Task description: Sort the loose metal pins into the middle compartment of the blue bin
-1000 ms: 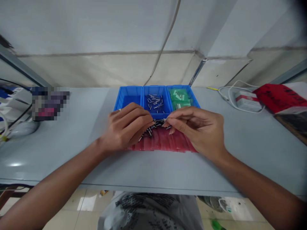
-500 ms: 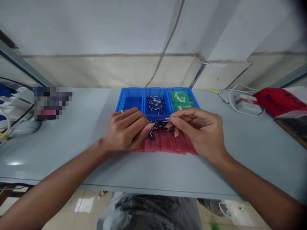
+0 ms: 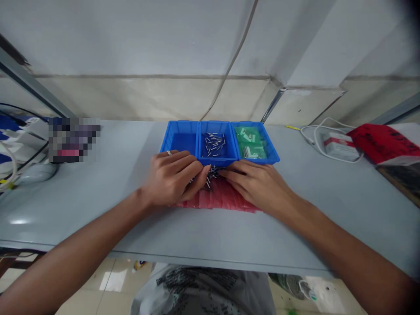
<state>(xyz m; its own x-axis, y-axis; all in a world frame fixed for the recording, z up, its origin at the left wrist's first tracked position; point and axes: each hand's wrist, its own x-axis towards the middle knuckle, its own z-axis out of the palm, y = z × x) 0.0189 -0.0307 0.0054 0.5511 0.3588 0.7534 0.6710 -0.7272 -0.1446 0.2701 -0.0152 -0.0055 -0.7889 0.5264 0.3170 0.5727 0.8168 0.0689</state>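
A pile of small dark and silver metal pins (image 3: 214, 173) lies in front of the blue bins, on a row of red plastic bags (image 3: 216, 194). My left hand (image 3: 175, 177) is curled at the pile's left side, thumb pressed to the fingers; what they hold is hidden. Over the right side of the pile, my right hand (image 3: 254, 179) reaches down with bent fingers, fingertips among the pins. Whatever lies between those fingertips cannot be made out. More metal pins (image 3: 214, 143) lie in the middle blue bin (image 3: 218, 160).
The left blue bin (image 3: 180, 141) shows its bare floor. Green bags (image 3: 250, 142) with small parts fill the right bin (image 3: 271, 146). Leftward on the table (image 3: 210, 238) is a computer mouse (image 3: 37, 173). A white box with a cable (image 3: 340, 145) and a red bag (image 3: 383, 142) are at right.
My right hand held a thin metal pin between thumb and finger above the pile. It has turned palm down and dropped to the pins. My left hand has barely moved.
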